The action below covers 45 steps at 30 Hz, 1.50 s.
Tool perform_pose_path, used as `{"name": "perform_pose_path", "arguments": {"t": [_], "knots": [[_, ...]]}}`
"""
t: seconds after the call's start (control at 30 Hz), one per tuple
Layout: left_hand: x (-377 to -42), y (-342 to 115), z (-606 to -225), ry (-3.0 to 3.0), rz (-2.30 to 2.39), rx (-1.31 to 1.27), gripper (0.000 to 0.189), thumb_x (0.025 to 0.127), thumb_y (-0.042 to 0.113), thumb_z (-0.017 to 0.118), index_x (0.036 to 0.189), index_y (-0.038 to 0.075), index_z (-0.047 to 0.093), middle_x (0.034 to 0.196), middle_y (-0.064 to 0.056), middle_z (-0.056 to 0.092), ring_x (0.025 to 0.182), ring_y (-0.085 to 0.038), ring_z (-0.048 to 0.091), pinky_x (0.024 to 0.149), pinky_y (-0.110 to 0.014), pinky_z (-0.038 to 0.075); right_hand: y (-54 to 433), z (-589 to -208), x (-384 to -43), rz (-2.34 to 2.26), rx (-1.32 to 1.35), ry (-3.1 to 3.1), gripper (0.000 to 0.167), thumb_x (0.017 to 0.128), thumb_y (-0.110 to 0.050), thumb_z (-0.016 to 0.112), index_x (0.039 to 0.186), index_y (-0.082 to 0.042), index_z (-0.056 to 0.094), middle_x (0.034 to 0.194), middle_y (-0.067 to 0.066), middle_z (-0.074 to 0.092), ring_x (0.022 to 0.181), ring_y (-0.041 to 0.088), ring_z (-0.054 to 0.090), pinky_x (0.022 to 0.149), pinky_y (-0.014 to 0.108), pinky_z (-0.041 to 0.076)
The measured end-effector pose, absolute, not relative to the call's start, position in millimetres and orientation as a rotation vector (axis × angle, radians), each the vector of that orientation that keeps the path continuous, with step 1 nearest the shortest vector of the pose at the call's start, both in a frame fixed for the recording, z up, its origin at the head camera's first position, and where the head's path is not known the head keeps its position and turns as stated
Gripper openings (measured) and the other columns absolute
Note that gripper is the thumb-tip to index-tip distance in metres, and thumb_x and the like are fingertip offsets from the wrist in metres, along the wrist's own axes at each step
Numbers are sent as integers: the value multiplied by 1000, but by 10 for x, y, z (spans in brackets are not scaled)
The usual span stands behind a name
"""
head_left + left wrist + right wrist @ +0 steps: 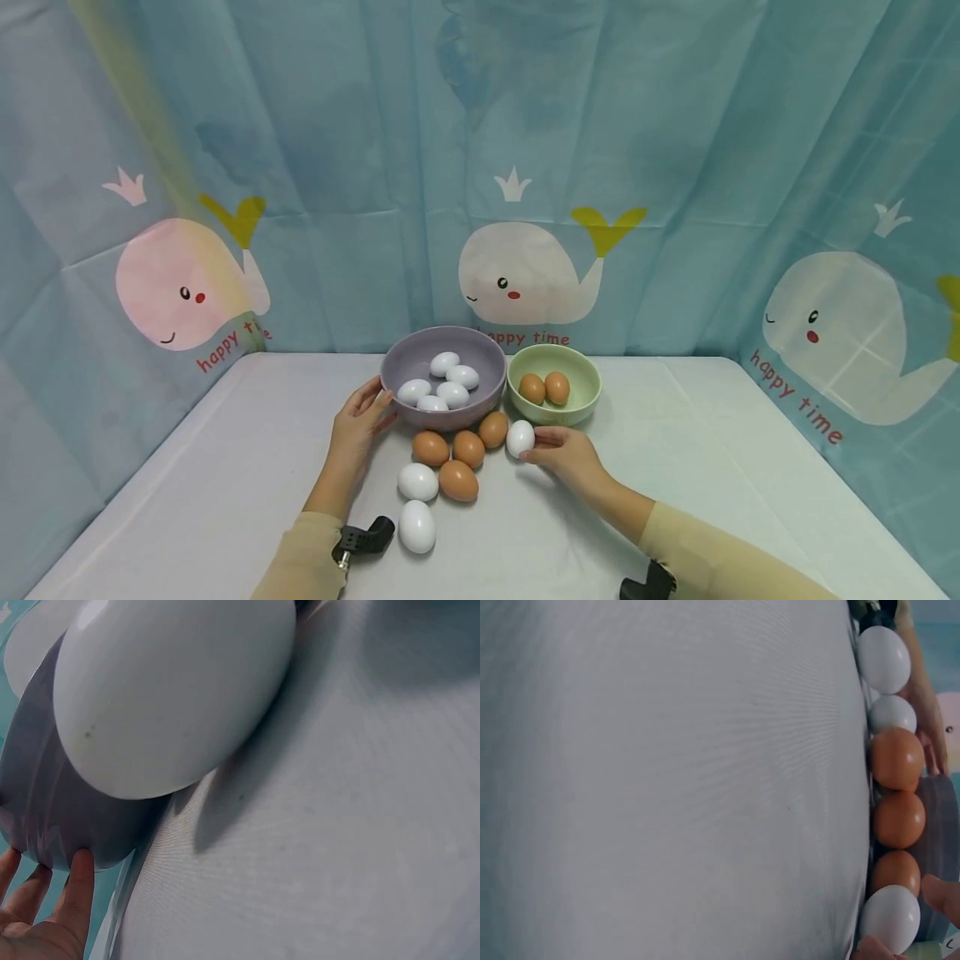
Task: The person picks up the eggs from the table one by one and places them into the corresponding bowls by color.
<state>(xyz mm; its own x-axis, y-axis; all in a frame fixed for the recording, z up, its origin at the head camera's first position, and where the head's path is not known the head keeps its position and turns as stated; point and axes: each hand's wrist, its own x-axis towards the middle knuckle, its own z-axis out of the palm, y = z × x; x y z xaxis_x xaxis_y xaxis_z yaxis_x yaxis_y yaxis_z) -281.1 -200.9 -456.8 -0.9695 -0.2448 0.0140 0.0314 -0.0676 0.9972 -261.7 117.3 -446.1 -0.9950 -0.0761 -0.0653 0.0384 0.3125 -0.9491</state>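
A purple bowl holds several white eggs. My left hand rests against its left side, and in the left wrist view straight fingers touch the outer wall. Beside the purple bowl stands a light green bowl with two brown eggs in it. My right hand pinches a white egg in front of the green bowl. In the right wrist view, finger and thumb lie on either side of this white egg.
Several brown eggs lie on the white tabletop, close in front of the purple bowl. Two more white eggs lie nearer to me. Behind the table hangs a blue curtain with whale prints.
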Motion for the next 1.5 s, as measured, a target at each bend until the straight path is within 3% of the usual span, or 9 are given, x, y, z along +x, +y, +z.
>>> {"name": "perform_pose_path", "arguments": {"t": [0.13, 0.23, 0.33, 0.53, 0.63, 1.13, 1.5], "knots": [[-2805, -2011, -4566, -1997, -2157, 224, 58, 100, 26, 62, 151, 11, 40, 161, -6, 35, 109, 11, 56, 95, -19, 58, 1142, -4457, -2604, -1777, -32, 2484, 52, 78, -12, 83, 122, 8, 64, 117, 20, 72, 110, 26, 68, 98, 40, 58], [-2805, -2007, -4564, -1993, -2162, 226, 58, 100, 25, 62, 151, 10, 40, 161, -6, 35, 103, 16, 56, 94, -18, 58, 1121, -4452, -2597, -1777, -18, 2493, 54, 79, -13, 83, 124, 8, 63, 119, 21, 70, 114, 28, 67, 101, 42, 57], [-2808, -2004, -4562, -2001, -2158, 239, 58, 100, 25, 62, 151, 11, 40, 161, -6, 35, 109, 11, 55, 95, -19, 58, 1100, -4455, -2597, -1794, -6, 2500, 54, 79, -12, 83, 124, 9, 63, 118, 22, 70, 114, 29, 67, 99, 41, 58], [-2807, -2005, -4556, -2001, -2164, 234, 58, 100, 26, 61, 152, 12, 39, 162, -4, 34, 134, -13, 47, 94, -18, 58, 1057, -4493, -2616, -1869, -1, 2479, 51, 78, -6, 81, 122, 12, 62, 115, 25, 71, 108, 28, 68, 89, 33, 63], [-2806, -2009, -4557, -1999, -2169, 225, 59, 100, 26, 61, 152, 11, 38, 162, -5, 33, 141, -19, 42, 94, -18, 58, 1039, -4515, -2626, -1911, 13, 2449, 49, 78, -3, 80, 121, 13, 62, 113, 26, 71, 105, 26, 68, 87, 32, 63], [-2808, -2002, -4565, -1994, -2168, 224, 60, 100, 27, 61, 153, 12, 37, 162, -5, 32, 141, -20, 43, 97, -20, 57, 1024, -4483, -2644, -1887, 142, 2412, 45, 78, -3, 79, 119, 9, 65, 112, 21, 71, 98, 18, 67, 80, 27, 64], [-2804, -2003, -4555, -1998, -2154, 221, 59, 100, 27, 61, 152, 11, 38, 162, -5, 34, 141, -20, 43, 102, -27, 56, 1082, -4410, -2581, -1866, 116, 2392, 46, 80, -7, 78, 122, 6, 66, 116, 18, 71, 100, 18, 68, 82, 30, 64]]}}
